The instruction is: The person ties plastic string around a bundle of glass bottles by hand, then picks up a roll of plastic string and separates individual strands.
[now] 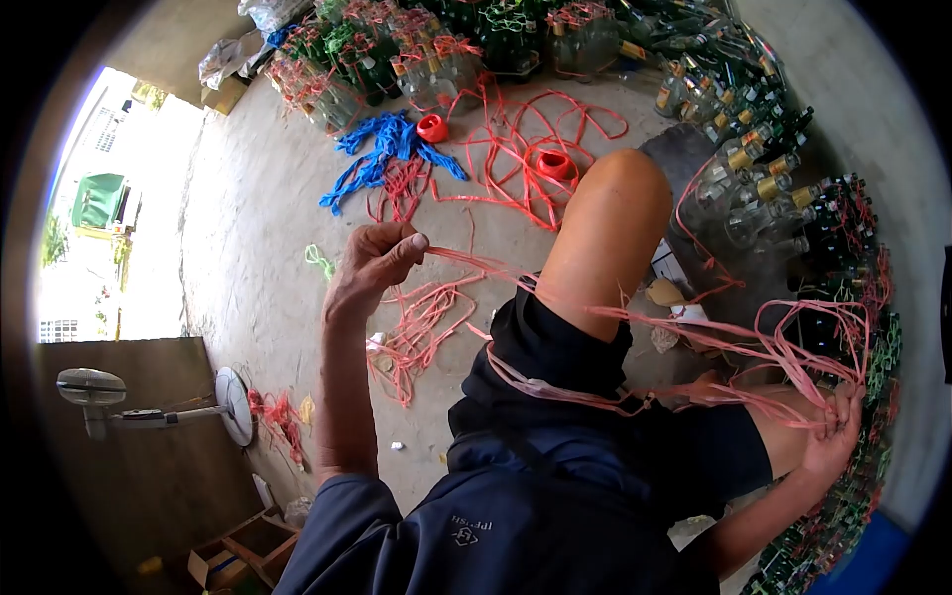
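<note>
Pinched around one end of the pink twine (684, 322) is my left hand (382, 253), raised at the centre left. The strands stretch across my lap and bare knee to my right hand (838, 426), whose fingers are closed on the looped bundle at the far right. More pink strands cross my dark shorts. A loose tangle of pink twine (421, 332) lies on the floor below my left hand.
Bundled bottles (436, 74) stand at the top, and more bottles (764, 188) line the right side. Blue strips (382, 154), red twine (516, 149) and two red rolls lie on the floor. A fan (233, 407) and a wooden crate (260, 540) are at left.
</note>
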`<state>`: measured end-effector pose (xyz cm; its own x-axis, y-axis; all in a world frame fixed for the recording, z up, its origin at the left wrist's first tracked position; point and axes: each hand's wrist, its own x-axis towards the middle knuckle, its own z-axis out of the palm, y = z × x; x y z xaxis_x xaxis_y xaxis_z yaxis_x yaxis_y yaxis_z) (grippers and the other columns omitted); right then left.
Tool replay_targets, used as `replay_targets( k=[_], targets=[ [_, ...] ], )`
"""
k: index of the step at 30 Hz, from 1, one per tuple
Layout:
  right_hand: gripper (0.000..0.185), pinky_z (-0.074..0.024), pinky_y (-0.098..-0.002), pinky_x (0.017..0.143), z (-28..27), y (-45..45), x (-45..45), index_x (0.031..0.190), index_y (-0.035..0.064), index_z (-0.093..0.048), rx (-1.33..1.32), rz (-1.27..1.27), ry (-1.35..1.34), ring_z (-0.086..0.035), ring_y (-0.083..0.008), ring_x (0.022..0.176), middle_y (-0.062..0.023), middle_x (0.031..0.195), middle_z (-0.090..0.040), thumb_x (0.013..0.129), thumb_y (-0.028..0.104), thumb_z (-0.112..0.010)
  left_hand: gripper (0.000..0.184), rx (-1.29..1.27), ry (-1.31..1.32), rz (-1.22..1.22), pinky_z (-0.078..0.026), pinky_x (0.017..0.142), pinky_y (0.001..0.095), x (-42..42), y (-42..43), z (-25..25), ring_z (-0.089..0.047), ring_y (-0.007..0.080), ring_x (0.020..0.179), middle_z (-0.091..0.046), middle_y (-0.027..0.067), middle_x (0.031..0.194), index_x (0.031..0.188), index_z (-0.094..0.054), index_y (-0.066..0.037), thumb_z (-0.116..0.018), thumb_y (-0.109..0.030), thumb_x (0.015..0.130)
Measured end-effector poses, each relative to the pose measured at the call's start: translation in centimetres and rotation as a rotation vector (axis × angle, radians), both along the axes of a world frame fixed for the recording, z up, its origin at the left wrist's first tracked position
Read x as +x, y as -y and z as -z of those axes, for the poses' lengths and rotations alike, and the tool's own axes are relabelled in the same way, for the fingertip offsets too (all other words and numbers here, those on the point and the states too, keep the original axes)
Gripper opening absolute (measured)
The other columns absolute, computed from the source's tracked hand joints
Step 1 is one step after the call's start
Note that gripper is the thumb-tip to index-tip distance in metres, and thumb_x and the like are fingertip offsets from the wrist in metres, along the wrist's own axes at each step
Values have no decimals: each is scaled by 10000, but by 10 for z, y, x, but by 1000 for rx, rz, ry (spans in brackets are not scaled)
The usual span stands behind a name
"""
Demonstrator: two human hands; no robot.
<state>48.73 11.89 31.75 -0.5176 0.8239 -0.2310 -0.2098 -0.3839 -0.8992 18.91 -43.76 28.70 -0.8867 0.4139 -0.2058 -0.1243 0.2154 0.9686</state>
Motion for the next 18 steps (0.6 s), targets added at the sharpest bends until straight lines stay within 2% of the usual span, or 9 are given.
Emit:
replay_targets(
  k=[4, 6, 8, 10, 12, 14, 16, 17, 18],
  targets=[
    [265, -183, -166, 397, -19, 66, -40, 1062, 49, -580, 10, -152, 89, -270, 16, 499, 85, 695, -348, 1049, 313, -560, 402, -44, -103, 21, -307, 524, 245, 9, -37, -21, -418, 30, 606, -497, -72, 649, 788, -664, -26, -735, -396, 931],
    [262, -192, -165, 396, -13, 87, -51, 1082, 31, -596, 29, -380, 83, -290, 16, 507, 85, 696, -403, 1052, 287, -553, 401, -41, -136, 61, -332, 541, 247, 14, -58, -31, -442, 38, 630, -521, -61, 668, 805, -669, -11, -726, -384, 941],
    [252, -197, -169, 390, -14, 124, -78, 1065, 13, -622, 77, -407, 98, -301, 7, 509, 65, 691, -456, 1052, 254, -552, 399, -30, -140, 118, -355, 561, 248, 18, -74, -41, -463, 45, 652, -543, -48, 683, 823, -675, 4, -715, -371, 952],
    [253, -274, -173, 414, -12, 140, -96, 1083, 3, -649, 209, -740, 24, -381, 2, 537, 24, 719, -540, 1048, 238, -562, 367, -12, -120, 210, -417, 591, 243, 27, -98, -52, -513, 41, 686, -604, -24, 715, 871, -701, 17, -718, -341, 955],
    [266, -316, -177, 421, -14, 177, -122, 1079, 7, -663, 518, -675, 138, -435, 5, 575, -5, 807, -605, 1064, 236, -529, 354, 5, -74, 280, -433, 596, 248, 32, -115, -52, -531, 44, 695, -622, -19, 730, 891, -707, 19, -722, -329, 953],
    [282, -413, -200, 505, -11, 201, -144, 1123, -12, -659, 793, -702, 36, -522, -32, 646, -18, 862, -635, 1062, 233, -533, 358, -23, -94, 312, -444, 606, 250, 34, -130, -49, -545, 48, 701, -636, -4, 740, 903, -709, 22, -719, -332, 954],
    [296, -471, -230, 615, -12, 209, -153, 1163, -23, -640, 612, -897, 92, -559, -74, 700, -13, 835, -618, 1057, 235, -542, 370, -55, -128, 326, -471, 638, 252, 32, -144, -51, -578, 61, 723, -661, 12, 761, 899, -708, 28, -726, -338, 947],
    [297, -461, -231, 601, -19, 213, -153, 1175, -19, -633, 469, -971, 174, -547, -71, 692, -7, 805, -604, 1055, 240, -548, 370, -63, -73, 355, -459, 628, 245, 31, -146, -50, -565, 50, 716, -664, 10, 765, 909, -710, 27, -725, -341, 948],
    [234, -439, -275, 564, -6, 221, -158, 1055, 0, -629, 644, -855, 39, -517, -68, 631, -42, 769, -612, 1050, 223, -559, 367, -68, -83, 381, -453, 624, 245, 29, -148, -49, -559, 48, 714, -660, 8, 761, 907, -710, 25, -726, -339, 947]
  ],
)
